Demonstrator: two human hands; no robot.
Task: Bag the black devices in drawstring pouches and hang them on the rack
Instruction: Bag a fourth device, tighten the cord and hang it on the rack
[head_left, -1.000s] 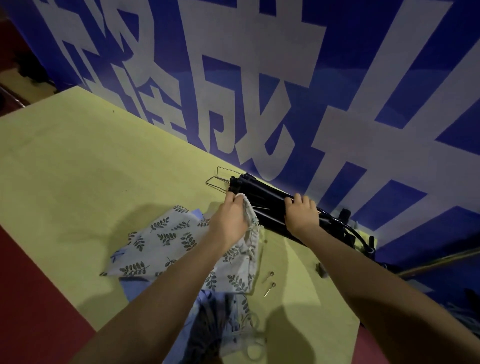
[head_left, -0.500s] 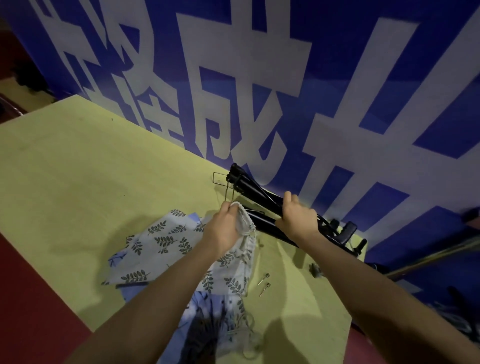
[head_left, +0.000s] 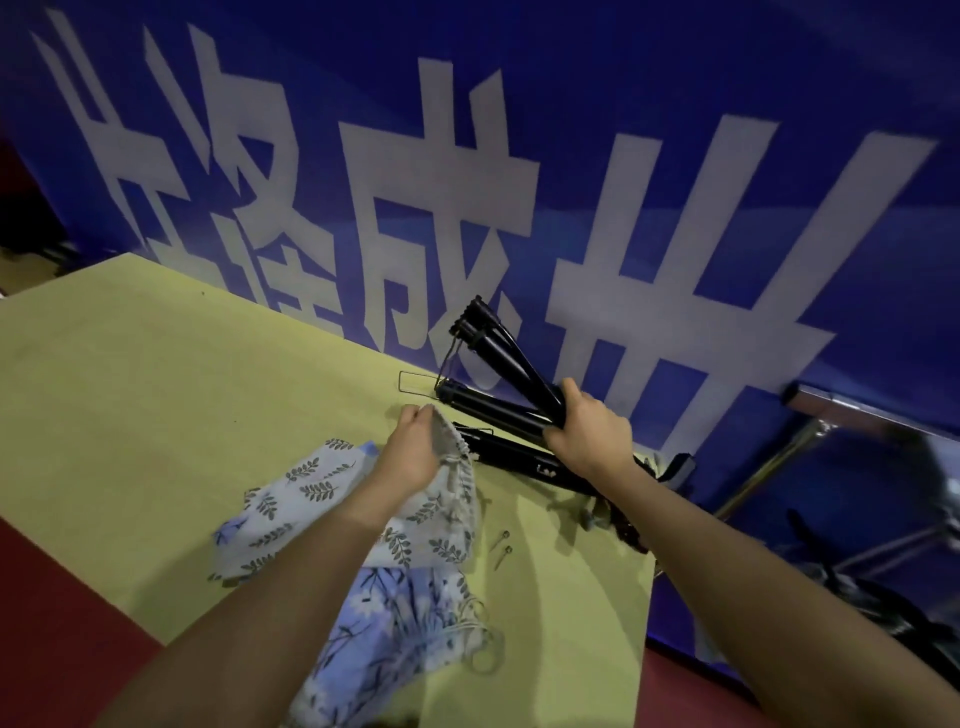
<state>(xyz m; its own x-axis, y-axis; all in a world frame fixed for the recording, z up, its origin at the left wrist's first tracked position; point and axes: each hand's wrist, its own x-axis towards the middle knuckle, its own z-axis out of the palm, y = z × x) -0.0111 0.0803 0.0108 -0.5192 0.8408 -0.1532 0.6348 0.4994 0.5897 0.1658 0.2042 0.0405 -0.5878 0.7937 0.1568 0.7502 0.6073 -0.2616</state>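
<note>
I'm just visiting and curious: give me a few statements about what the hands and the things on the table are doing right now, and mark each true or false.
1. The right hand grips a black device with its far end raised off the table. True.
2. The left hand lies flat on bare table. False: it pinches the rim of the leaf-print pouch.
3. Another black device lies on the yellow table. True.
4. The raised device is already in a pouch. False: it is uncovered.

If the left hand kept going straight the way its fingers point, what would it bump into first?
Probably the black device lying on the table, just beyond the left hand, which grips the leaf-print pouch by its mouth. Depth is unclear, so it might pass above it.
</note>
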